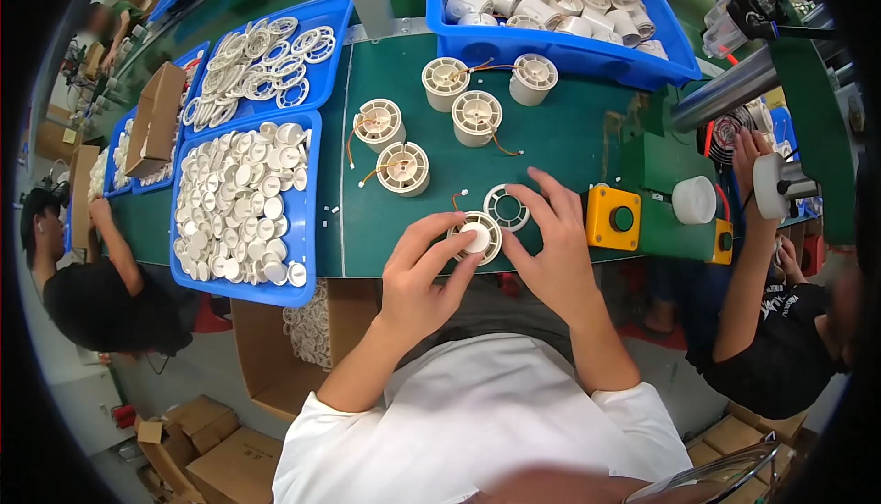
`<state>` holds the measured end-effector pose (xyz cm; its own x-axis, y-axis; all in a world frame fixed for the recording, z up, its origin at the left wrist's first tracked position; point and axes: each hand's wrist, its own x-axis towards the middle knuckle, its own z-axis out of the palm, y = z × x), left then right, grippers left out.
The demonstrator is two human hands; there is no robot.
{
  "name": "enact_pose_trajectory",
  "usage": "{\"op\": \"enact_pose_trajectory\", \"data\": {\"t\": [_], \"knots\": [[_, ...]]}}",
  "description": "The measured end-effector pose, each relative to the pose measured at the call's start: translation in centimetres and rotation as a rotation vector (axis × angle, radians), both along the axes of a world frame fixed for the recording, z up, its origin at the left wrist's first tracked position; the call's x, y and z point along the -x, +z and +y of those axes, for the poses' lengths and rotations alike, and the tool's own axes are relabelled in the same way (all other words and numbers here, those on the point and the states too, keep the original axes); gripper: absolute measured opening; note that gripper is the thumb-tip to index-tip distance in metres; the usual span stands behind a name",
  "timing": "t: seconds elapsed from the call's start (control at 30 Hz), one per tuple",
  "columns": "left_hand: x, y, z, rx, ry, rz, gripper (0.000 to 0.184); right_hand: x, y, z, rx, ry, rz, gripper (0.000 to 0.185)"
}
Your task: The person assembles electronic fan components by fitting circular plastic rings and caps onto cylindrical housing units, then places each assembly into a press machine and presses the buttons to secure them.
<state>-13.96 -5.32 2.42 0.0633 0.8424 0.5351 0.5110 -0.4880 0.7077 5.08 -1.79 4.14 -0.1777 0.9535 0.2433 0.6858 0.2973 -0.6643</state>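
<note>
My left hand (pixel 424 275) is closed on a white round housing (pixel 493 249) at the table's front edge, with its fingertips over a white cap (pixel 474 237) in the middle of the housing's top. My right hand (pixel 558 252) is at the housing's right side, fingers apart, its thumb close to the rim; whether it touches is hard to tell. A loose white ring (pixel 507 208) lies on the green table just behind, beneath the right fingers. Several white housings with thin wires, one of them nearest the hands (pixel 403 169), stand upright further back.
Blue trays hold white caps (pixel 312 220) and white rings (pixel 338 55) at left, and white cylinders (pixel 569 45) at the back. A yellow box with a green button (pixel 613 217) and a green machine (pixel 656 201) stand at right. Other people (pixel 101 298) (pixel 766 348) sit on both sides.
</note>
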Motion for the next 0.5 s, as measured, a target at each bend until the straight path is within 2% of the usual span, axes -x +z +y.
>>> {"op": "enact_pose_trajectory", "data": {"t": [0.07, 0.1, 0.17, 0.2, 0.27, 0.37, 0.4, 0.5], "knots": [[0.1, -0.1, -0.3, 0.055, 0.009, -0.07, 0.042, -0.6, -0.9, 0.5, 0.001, 0.126, 0.027, 0.051], [0.2, -0.2, -0.3, 0.054, 0.001, -0.07, 0.042, -0.8, -1.3, 0.6, -0.013, 0.144, -0.012, 0.05], [0.5, -0.5, -0.2, 0.062, -0.025, -0.078, 0.061, -0.9, -1.6, 0.6, 0.011, 0.109, 0.024, 0.048], [0.5, -0.8, -0.2, 0.065, -0.03, -0.077, 0.061, -0.9, -1.7, 0.5, 0.035, 0.082, 0.06, 0.046], [0.4, -1.6, -0.2, 0.193, -0.062, -0.152, 0.073, -0.3, -1.9, 0.0, -0.007, -0.003, 0.075, 0.044], [0.0, -2.3, -0.4, 0.279, -0.043, -0.226, 0.075, 0.3, -1.5, -1.2, -0.28, -0.152, 0.2, 0.053], [-0.3, -2.4, -0.4, 0.283, -0.039, -0.222, 0.075, 0.4, -1.1, -1.5, -0.275, -0.15, 0.205, 0.053], [-0.7, -2.7, -0.2, 0.224, 0.008, -0.253, 0.071, 1.3, -0.6, -2.2, -0.279, 0.061, 0.268, 0.059]]}}
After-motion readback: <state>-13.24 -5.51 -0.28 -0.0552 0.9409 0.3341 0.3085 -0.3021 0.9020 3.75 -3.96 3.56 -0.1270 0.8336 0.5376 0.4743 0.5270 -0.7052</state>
